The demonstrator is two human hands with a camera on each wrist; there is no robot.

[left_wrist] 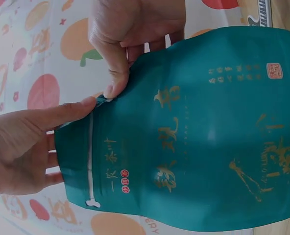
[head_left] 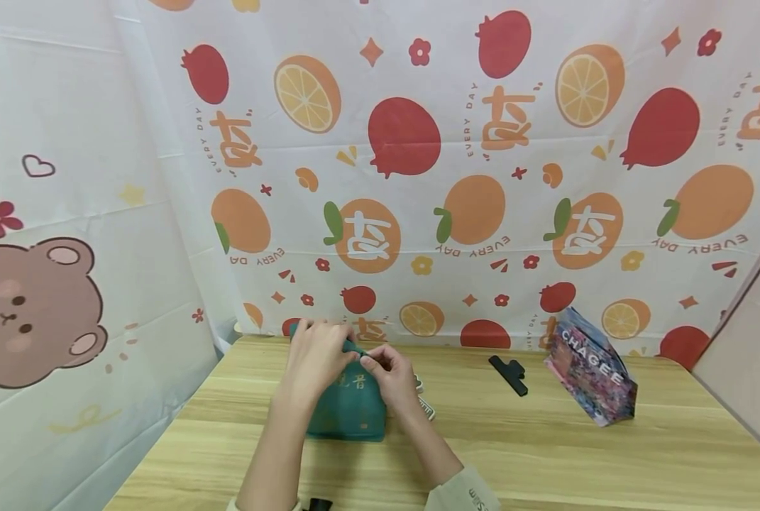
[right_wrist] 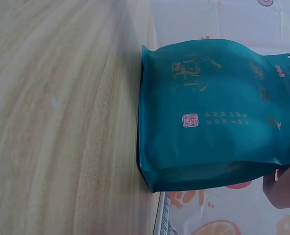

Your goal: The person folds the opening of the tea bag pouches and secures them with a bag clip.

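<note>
Both hands pinch the top edge of the teal pouch (head_left: 348, 404), standing upright on the wooden table (head_left: 546, 454): left hand (head_left: 314, 358), right hand (head_left: 389, 376). Soft, light, probably slick foil; the sealed top strip (left_wrist: 90, 161) offers the surest hold.

Both forearms reach forward over the worktop (head_left: 546, 454), left hand (head_left: 312, 358) and right hand (head_left: 392, 376) close together, thumbs and fingers pinching the teal pouch's (head_left: 348, 411) top edge.
</note>
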